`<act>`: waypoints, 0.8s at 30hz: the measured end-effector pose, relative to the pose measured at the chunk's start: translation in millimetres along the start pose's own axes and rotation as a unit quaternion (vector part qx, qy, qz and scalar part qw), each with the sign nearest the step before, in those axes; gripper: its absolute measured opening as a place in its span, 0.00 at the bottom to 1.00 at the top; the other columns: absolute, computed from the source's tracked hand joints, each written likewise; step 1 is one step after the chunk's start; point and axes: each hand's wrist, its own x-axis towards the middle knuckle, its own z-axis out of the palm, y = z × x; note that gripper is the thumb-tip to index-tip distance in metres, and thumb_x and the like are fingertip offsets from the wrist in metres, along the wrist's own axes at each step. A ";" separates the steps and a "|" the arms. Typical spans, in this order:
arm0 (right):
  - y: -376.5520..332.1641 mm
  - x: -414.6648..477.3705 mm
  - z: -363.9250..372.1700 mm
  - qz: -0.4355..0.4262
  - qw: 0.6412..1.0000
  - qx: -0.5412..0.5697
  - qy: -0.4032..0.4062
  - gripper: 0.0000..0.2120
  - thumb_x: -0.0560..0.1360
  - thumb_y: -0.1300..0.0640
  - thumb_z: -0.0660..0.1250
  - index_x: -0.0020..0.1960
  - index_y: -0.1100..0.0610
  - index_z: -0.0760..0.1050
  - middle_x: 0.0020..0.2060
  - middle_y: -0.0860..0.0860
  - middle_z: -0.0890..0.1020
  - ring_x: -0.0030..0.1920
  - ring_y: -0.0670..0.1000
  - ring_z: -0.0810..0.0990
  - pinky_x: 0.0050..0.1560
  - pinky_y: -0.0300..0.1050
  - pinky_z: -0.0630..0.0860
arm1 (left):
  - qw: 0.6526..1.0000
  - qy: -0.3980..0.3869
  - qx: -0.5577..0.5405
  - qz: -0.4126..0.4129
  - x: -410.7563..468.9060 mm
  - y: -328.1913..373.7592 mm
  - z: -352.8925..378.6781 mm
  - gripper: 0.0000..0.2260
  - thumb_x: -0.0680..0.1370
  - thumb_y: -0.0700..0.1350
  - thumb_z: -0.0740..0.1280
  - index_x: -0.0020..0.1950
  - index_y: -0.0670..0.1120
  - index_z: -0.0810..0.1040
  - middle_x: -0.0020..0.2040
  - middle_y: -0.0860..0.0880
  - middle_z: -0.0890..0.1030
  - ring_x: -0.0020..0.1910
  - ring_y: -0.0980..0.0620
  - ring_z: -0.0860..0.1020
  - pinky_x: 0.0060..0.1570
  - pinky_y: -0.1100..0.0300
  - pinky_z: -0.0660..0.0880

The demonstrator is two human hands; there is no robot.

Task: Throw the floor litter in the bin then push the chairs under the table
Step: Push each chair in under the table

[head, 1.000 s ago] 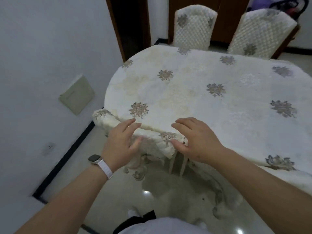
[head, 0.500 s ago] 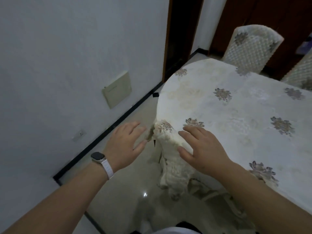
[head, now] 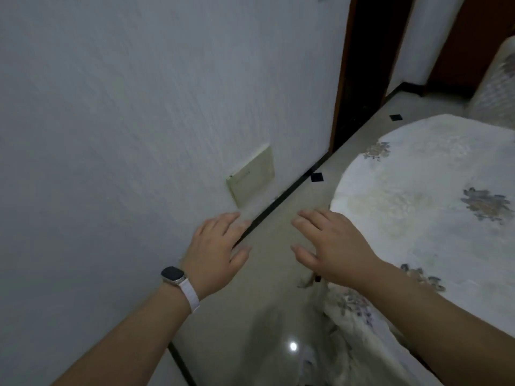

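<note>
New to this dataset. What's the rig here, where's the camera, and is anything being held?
There is no robot. A person wears one wide-angle camera on the head, looking forward and down, so every picture is their own view. The left hand, with a watch on its wrist, and the right hand are spread open above the glossy floor, holding nothing. On the right is the table, covered by a flowered cloth. A chair back shows top right, and a beige wall plate on the left.
</note>
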 end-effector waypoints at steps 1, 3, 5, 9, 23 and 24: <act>4.5 17.0 4.6 -0.007 1.000 0.005 -0.004 0.24 0.76 0.41 0.59 0.63 0.57 0.77 0.60 0.54 0.79 0.58 0.57 0.77 0.55 0.52 0.74 | 1.000 0.002 0.011 -0.001 11.9 -10.5 -3.2 0.20 0.78 0.55 0.62 0.65 0.48 0.78 0.65 0.45 0.77 0.61 0.43 0.76 0.62 0.49 0.70; 13.4 46.1 11.9 -0.018 1.000 0.006 -0.019 0.25 0.76 0.41 0.58 0.64 0.55 0.76 0.61 0.54 0.78 0.60 0.57 0.76 0.57 0.52 0.73 | 1.000 0.006 0.026 -0.009 33.5 -28.3 -7.0 0.20 0.78 0.55 0.61 0.65 0.48 0.78 0.65 0.45 0.77 0.62 0.43 0.76 0.62 0.46 0.71; 23.3 67.1 17.8 -0.027 0.999 0.008 -0.022 0.24 0.77 0.40 0.58 0.64 0.55 0.76 0.61 0.53 0.78 0.61 0.57 0.76 0.59 0.52 0.73 | 0.999 0.011 0.032 -0.013 49.8 -40.3 -7.0 0.20 0.78 0.56 0.61 0.66 0.48 0.78 0.66 0.45 0.77 0.63 0.43 0.76 0.62 0.46 0.71; 46.2 100.9 24.0 -0.027 0.999 0.006 -0.022 0.24 0.77 0.41 0.58 0.64 0.55 0.76 0.61 0.53 0.79 0.61 0.57 0.76 0.58 0.52 0.73 | 1.000 0.012 0.026 0.003 84.6 -60.4 -0.5 0.20 0.79 0.56 0.61 0.64 0.47 0.79 0.65 0.45 0.78 0.61 0.44 0.77 0.60 0.46 0.72; 94.4 239.8 73.4 0.090 0.991 -0.079 -0.067 0.24 0.77 0.39 0.56 0.65 0.52 0.76 0.63 0.51 0.79 0.63 0.53 0.76 0.62 0.49 0.71 | 0.990 -0.001 -0.046 0.137 265.1 -187.5 76.8 0.17 0.79 0.53 0.61 0.62 0.46 0.79 0.64 0.44 0.78 0.62 0.44 0.76 0.63 0.44 0.71; 95.4 257.6 72.9 0.097 0.990 -0.081 -0.068 0.24 0.77 0.39 0.56 0.65 0.52 0.75 0.63 0.51 0.78 0.64 0.53 0.75 0.63 0.50 0.71 | 0.988 0.001 -0.055 0.141 279.0 -199.4 78.6 0.17 0.79 0.53 0.61 0.63 0.47 0.79 0.64 0.45 0.78 0.62 0.45 0.76 0.63 0.43 0.71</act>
